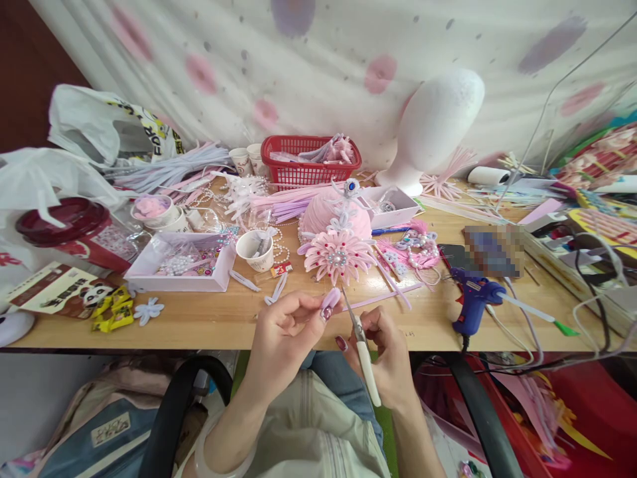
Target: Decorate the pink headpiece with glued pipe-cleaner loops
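While your two hands meet over the middle of the surface's front edge, the relation to read is that between the lilac piece (332,296) and the scissors (367,372). Your left hand (286,338) has the lilac piece pinched narrowly between thumb and fingertips, its rounded end uppermost, its long axis slanting away from you and to the right. Your right hand (382,348) is wrapped about the scissors, the white handles trailing back past the front edge toward your lap, the blades pointing away and slightly left. The blade tips thus lie just to the right of the lilac piece; whether they touch it, and how far they are parted, you cannot tell from this angle. The left hand, having the piece in its grip, is the nearer; the right reaches it only through the blades. Any cut would, in judgement, turn on the angle between these two axes, which lean toward each other. Beyond the tips, farther from the front edge, sits the pink flower (338,257); toward the surface's front right corner, well apart from both hands, stands the blue glue gun (472,302).
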The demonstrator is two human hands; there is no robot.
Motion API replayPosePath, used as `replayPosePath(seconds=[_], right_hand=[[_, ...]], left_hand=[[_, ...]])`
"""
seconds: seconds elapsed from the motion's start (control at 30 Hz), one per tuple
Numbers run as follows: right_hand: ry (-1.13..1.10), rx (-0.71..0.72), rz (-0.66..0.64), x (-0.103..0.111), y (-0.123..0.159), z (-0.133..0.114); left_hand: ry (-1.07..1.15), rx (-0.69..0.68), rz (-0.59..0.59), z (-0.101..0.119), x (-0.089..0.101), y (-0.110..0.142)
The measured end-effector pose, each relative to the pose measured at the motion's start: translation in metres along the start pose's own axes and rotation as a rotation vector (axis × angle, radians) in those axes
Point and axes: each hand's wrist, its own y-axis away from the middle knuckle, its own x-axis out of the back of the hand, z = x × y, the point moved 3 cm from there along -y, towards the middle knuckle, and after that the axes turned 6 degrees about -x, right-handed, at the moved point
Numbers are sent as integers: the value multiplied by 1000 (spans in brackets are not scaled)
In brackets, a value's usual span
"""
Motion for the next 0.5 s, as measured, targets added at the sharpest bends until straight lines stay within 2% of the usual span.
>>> replayPosePath(seconds=[0.5], right_hand=[[-44,-6,35,-1,0,-2]], left_hand=[[3,40,-37,0,0,2]])
